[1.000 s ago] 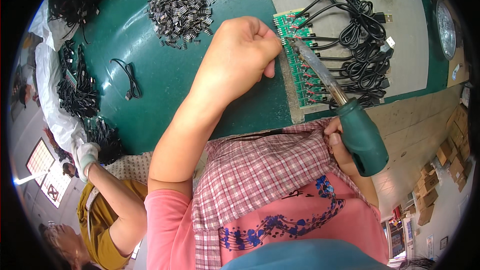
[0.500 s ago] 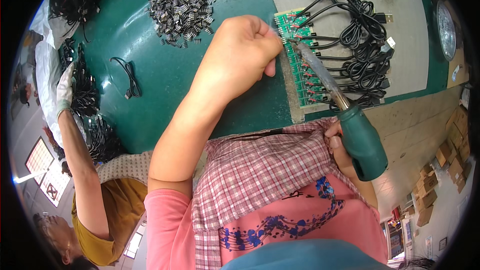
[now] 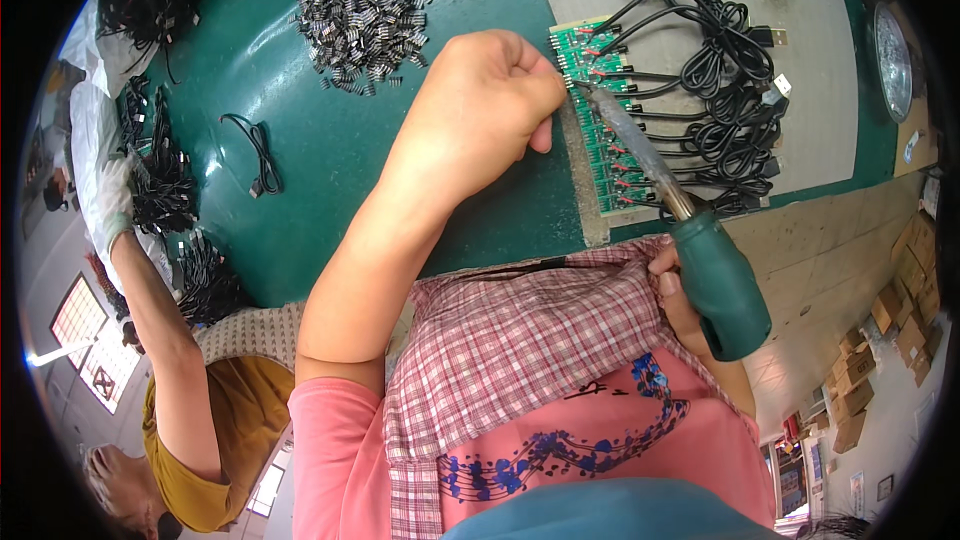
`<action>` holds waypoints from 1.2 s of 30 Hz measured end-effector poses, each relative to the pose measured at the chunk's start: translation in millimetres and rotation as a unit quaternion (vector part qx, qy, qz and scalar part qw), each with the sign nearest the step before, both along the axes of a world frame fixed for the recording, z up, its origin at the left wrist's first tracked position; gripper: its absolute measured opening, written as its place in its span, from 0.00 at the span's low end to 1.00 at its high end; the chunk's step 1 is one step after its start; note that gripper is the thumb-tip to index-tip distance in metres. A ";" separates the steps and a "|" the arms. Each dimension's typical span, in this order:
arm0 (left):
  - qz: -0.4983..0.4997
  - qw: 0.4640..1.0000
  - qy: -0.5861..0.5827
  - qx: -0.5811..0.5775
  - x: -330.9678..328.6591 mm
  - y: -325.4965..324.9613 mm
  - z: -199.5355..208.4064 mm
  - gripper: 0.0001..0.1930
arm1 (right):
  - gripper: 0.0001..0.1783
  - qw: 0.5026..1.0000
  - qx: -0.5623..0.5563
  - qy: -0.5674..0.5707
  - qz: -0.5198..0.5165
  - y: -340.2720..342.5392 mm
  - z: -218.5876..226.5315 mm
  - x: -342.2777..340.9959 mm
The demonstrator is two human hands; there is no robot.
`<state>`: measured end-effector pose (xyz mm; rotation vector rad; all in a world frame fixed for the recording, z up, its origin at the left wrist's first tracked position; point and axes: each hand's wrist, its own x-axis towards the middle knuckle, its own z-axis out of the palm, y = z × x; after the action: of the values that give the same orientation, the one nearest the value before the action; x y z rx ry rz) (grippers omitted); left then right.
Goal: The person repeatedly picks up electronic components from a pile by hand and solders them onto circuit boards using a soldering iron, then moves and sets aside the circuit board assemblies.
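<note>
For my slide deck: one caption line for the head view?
Right hand holds a green-handled soldering iron to a green circuit board; left hand pinches beside its tip.

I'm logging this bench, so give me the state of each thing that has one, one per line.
Left hand: closed in a pinch at the circuit board's edge.
Right hand: gripping the soldering iron handle.
Soldering iron: held, tip on the board.
Green circuit board: flat on the mat, cables attached.
Black cables: coiled loosely.
Small connectors: heaped loose.
</note>
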<state>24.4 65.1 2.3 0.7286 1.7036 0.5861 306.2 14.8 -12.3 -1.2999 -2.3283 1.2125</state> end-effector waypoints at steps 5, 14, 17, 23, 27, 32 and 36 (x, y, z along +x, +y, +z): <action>0.002 1.000 0.000 0.001 0.5 -0.4 0.0 0.07 | 0.08 1.000 -0.007 -0.017 -0.019 -3.5 -3.0 0.6; 0.006 1.000 0.000 0.002 -0.1 -0.8 -0.4 0.07 | 0.08 0.996 -0.080 -0.021 -0.037 -0.8 3.9 0.1; 0.007 1.000 -0.007 0.003 -0.2 -0.6 -0.4 0.07 | 0.07 0.998 -0.048 -0.012 -0.025 -1.8 1.1 -0.8; 0.006 1.000 -0.003 0.011 -0.1 -0.3 -0.4 0.07 | 0.06 0.998 -0.052 -0.034 -0.024 -2.4 -0.2 1.8; 0.005 1.000 0.000 0.006 -0.2 0.4 0.8 0.07 | 0.08 0.999 0.012 -0.046 -0.012 -3.6 -2.2 1.0; 0.012 1.000 -0.005 0.008 -0.2 0.1 1.1 0.07 | 0.05 0.992 -0.112 0.013 -0.054 7.4 12.7 -6.9; 0.011 1.000 -0.021 0.001 -2.6 -1.7 -0.3 0.08 | 0.10 0.993 -0.112 -0.007 -0.026 4.1 10.2 -4.8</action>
<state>21.8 63.3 2.0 0.6958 1.6752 0.6154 301.4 18.9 -2.1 -1.4324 -2.2033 1.4879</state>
